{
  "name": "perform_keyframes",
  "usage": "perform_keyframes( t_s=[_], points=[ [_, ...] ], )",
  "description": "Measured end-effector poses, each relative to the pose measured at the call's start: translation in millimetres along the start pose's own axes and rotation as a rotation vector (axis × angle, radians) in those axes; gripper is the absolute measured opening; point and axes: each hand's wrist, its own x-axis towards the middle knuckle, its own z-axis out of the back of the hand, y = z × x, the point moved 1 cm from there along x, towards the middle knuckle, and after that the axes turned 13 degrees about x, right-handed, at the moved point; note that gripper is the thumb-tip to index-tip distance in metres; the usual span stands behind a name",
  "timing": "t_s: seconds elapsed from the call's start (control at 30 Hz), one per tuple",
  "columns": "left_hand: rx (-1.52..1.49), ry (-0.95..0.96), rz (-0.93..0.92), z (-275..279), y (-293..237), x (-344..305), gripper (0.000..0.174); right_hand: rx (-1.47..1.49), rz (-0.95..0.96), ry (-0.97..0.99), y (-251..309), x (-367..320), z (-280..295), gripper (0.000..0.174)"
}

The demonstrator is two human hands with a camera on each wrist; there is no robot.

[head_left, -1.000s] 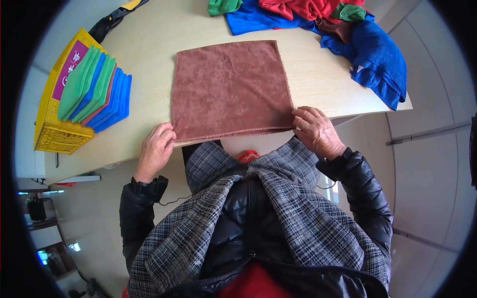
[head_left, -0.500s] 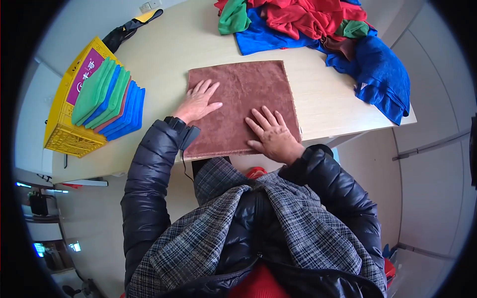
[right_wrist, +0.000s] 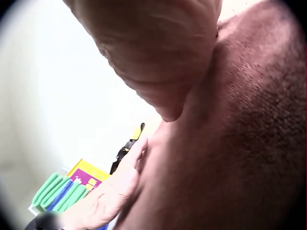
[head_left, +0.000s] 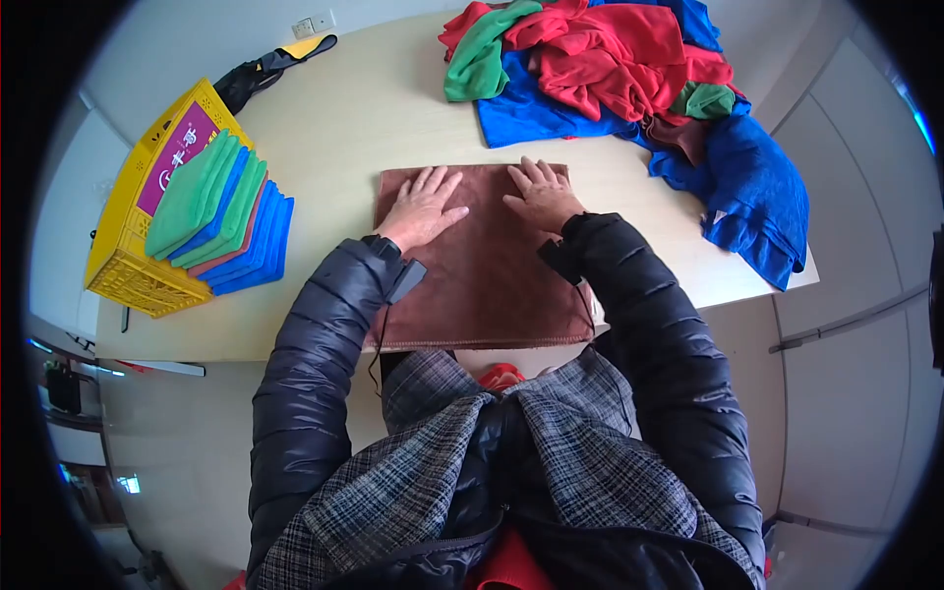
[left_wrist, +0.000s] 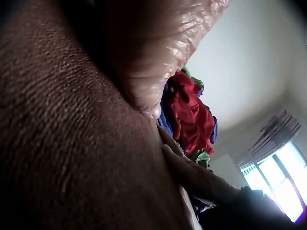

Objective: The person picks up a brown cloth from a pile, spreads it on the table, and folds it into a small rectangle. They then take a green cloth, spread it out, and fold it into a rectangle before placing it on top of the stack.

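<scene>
Brown cloth point(head_left: 482, 270) ×1, flat | left hand point(head_left: 421, 210) ×1, right hand point(head_left: 544, 199) ×1: rest on far part, fingers wide, gripping nothing

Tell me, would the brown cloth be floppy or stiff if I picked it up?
The brown cloth would probably be floppy, since the similar-looking jumbled cloths beyond it droop in soft folds. It is likely light for its size, as its stitched front edge looks thin. Its rough-looking surface suggests it wouldn't be very slippery.

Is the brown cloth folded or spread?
Spread: the brown cloth lies flat, both hands resting open on it.
</scene>
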Motion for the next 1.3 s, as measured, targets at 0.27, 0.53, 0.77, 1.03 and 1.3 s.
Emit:
perform_keyframes(
  t_s=[0.27,0.53,0.77,1.03,1.3],
  points=[
    [0.018,0.101,0.266,-36,52,-2,0.075,-0.029,-0.150,0.047,-49,6,-4,0.078],
    [0.049,0.153,0.330,1,27,-55,0.074,-0.105,-0.026,-0.060,2,-56,7,0.076],
    [0.036,0.045,0.020,0,-29,-149,0.068,-0.039,0.046,-0.089,47,-145,-25,0.071],
    [-0.037,-0.039,0.158,-6,-9,-182,0.068,-0.028,-0.106,-0.125,27,-169,-12,0.069],
    [-0.049,-0.045,0.089,8,-62,-175,0.065,0.002,0.013,-0.146,69,-159,-30,0.068]
  ],
)
